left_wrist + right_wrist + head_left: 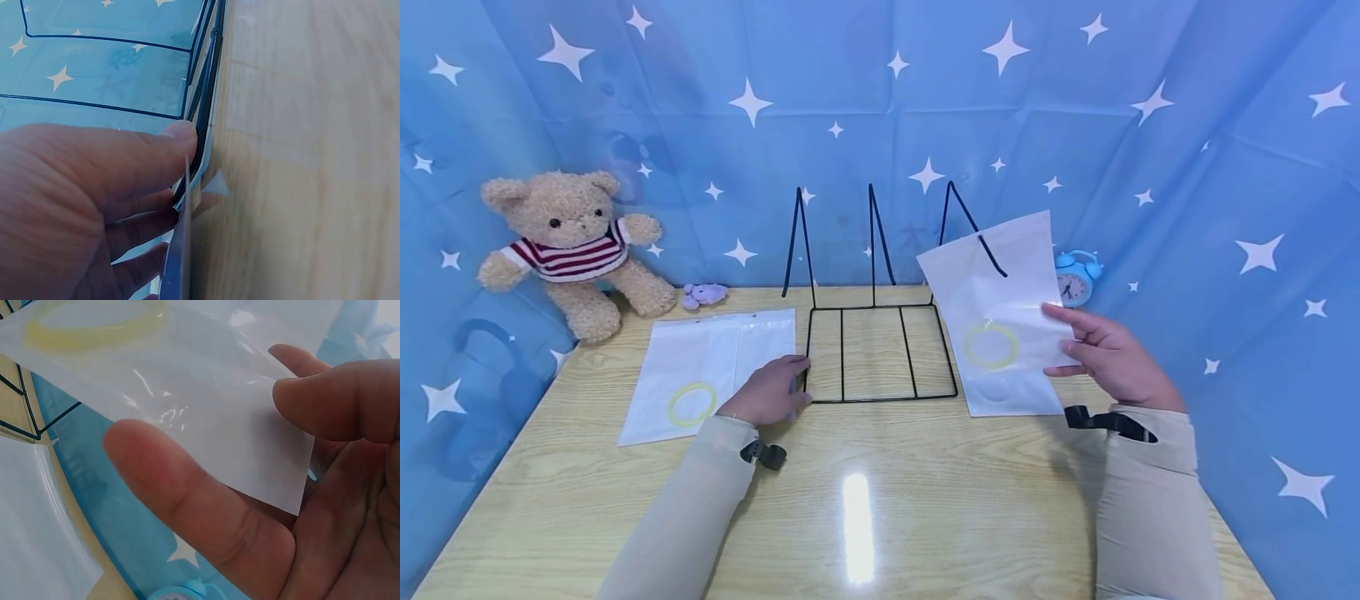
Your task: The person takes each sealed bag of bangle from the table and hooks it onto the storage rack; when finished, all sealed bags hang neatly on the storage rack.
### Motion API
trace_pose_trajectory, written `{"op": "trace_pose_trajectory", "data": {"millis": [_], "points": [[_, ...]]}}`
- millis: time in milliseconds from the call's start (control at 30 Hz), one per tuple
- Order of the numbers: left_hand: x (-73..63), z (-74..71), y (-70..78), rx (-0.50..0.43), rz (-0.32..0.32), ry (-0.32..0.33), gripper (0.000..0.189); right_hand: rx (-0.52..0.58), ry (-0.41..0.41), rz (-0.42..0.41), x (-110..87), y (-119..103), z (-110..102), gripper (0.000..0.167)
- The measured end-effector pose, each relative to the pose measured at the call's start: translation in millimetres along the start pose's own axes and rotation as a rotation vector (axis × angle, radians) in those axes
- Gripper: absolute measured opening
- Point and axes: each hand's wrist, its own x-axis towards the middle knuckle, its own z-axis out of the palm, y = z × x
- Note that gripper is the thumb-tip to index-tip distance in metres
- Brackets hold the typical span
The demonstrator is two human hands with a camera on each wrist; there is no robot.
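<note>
"One white packet (700, 367), at least, lies flat on the desk (970, 500), apparently left to do."

"The left hand (766, 390)?"

"Pinching the wire rack's (908, 350) left side. At the right hook (951, 184), another packet (991, 308) tilts, front wire (993, 253) across it."

"Hung?"

"Can't tell; the right hand (1108, 358) pinches its edge, so it looks unfinished."

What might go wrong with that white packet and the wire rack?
The tilted white packet could crease or snag on the sloping wire that crosses in front of it. The right hand pinches it near one edge, so it might slip or swing. The black rack is only thin wire, so it might shift if the left hand loosened its grip.
</note>
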Motion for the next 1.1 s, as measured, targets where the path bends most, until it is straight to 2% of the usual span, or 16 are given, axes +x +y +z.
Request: {"op": "trace_pose_trajectory", "data": {"millis": [367, 633, 933, 1100], "points": [[0.1, 0.3, 0.3, -0.002, -0.002, -0.001, 0.069, -0.038, 0.021, -0.009, 8.5, 5, 10, 0.056], [-0.4, 0.6, 0.3, -0.016, -0.017, -0.008, 0.069, 0.038, 0.066, -0.039, 18.5, 6, 22, 0.055], [0.3, 0.3, 0.1, -0.01, -0.014, -0.015, 0.07, 0.118, 0.048, -0.113, 25.3, 6, 31, 0.056], [0.6, -0.4, -0.3, -0.003, -0.007, -0.014, 0.07, 0.11, 0.066, -0.114, 28.2, 6, 36, 0.056]]}}
